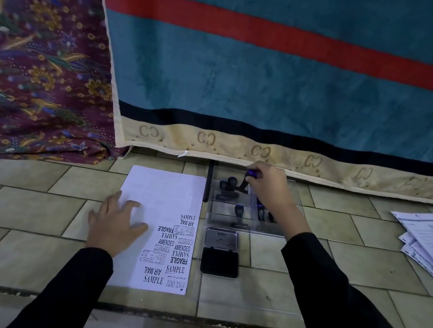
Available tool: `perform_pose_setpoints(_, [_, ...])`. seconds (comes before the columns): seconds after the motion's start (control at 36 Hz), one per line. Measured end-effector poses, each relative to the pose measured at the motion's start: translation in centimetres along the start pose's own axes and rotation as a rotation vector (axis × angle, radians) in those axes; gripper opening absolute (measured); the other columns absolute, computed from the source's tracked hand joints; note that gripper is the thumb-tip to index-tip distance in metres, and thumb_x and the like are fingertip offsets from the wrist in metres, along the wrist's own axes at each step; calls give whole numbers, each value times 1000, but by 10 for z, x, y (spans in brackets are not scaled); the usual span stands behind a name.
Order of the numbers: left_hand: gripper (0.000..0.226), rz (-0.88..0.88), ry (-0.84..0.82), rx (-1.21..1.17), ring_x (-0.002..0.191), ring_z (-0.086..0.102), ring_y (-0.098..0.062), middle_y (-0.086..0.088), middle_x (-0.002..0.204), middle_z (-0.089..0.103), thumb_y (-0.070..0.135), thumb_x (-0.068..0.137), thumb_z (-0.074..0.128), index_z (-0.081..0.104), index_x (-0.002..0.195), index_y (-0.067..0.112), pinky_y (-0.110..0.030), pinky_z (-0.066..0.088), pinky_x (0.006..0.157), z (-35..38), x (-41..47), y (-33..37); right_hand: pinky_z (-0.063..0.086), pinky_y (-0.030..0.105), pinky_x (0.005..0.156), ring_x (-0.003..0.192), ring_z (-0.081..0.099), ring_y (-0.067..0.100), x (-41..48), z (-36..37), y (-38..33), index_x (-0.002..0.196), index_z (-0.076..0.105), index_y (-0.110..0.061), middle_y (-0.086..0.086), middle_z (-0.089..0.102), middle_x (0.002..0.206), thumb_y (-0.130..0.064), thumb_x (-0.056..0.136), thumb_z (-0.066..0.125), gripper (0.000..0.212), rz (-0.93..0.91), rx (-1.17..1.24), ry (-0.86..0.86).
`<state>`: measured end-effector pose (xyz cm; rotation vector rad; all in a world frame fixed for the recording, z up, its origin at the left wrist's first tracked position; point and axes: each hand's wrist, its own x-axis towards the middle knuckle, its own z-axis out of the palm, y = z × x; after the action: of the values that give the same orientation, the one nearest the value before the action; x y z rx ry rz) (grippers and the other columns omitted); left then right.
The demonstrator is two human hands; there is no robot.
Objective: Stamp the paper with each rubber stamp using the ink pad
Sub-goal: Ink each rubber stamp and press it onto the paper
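Clear plastic tray (293,196): right hand (269,188) pinches a knobbed stamp (248,179); left hand (115,222) spread flat on paper (164,193).

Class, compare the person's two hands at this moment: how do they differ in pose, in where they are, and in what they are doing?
The left hand lies flat and open on the white paper; the right hand is raised over the clear stamp box. The left hand holds nothing and only pins the sheet; the right hand is closed around a dark stamp handle. The left hand's fingers are spread; the right hand's are curled. Both arms wear black sleeves.
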<state>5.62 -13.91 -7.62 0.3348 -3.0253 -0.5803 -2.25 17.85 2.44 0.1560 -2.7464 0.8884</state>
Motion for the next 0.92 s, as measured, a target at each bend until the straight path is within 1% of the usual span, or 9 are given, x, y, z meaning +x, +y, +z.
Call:
perform_pose_setpoints(0.08, [49,65,86,-77,147,8,-24,-8,159,15,38,86,61,48,132,25,-56,9,115,3,-5,7,43,2,71,83,61,5,-24,-8,-10,107,67,-13,2,71,99,-12,84,66,23,-10,62,-7])
perform_pose_setpoints(0.17, [46,214,108,-192,149,4,-18,-2,159,20,40,89,60,49,131,25,-54,8,118,9,-13,19,40,-7,64,76,59,-2,-52,-6,-17,108,67,-16,-3,69,99,-15,82,69,26,-29,104,-77])
perform_pose_setpoints(0.22, [53,322,56,-245,148,4,-10,6,157,25,57,87,53,47,132,31,-50,6,120,13,-19,29,42,-6,69,75,60,-5,-72,-1,-20,109,67,-15,-2,68,100,-14,80,72,29,-70,134,-134])
perform_pose_setpoints(0.31, [72,452,-50,-246,143,2,4,17,154,27,82,78,36,39,136,40,-43,3,120,19,-32,46,45,-3,71,72,60,3,-93,9,-20,106,69,-12,5,66,101,-14,79,73,27,-115,120,-186])
perform_pose_setpoints(0.39, [88,510,-141,-210,141,0,7,20,155,25,91,68,35,32,141,41,-41,3,121,29,-43,60,53,15,79,79,63,14,-106,15,-19,103,70,-10,8,65,101,-16,80,72,24,-142,62,-210])
perform_pose_setpoints(0.44, [97,532,-175,-180,143,0,5,20,156,23,93,64,37,28,144,39,-42,3,121,34,-48,66,54,24,82,83,64,17,-112,16,-19,104,69,-11,7,64,102,-18,81,72,25,-155,46,-222])
perform_pose_setpoints(0.61, [109,576,-195,-115,143,-6,5,21,157,19,95,59,40,20,149,37,-36,-3,120,46,-55,73,53,25,80,85,61,14,-125,16,-20,100,70,-10,4,63,99,-18,80,72,22,-212,27,-244])
perform_pose_setpoints(0.78, [101,578,-173,-136,137,-13,14,23,155,22,91,59,47,28,144,40,-32,-6,118,51,-56,73,53,23,79,85,60,15,-130,17,-25,100,69,-9,4,61,100,-18,81,71,21,-216,21,-288])
perform_pose_setpoints(0.92, [94,575,-151,-133,136,-13,13,21,155,24,87,62,49,32,141,39,-33,-5,118,52,-56,74,52,31,83,88,61,20,-134,22,-28,101,69,-8,8,62,102,-17,79,73,24,-187,-8,-294])
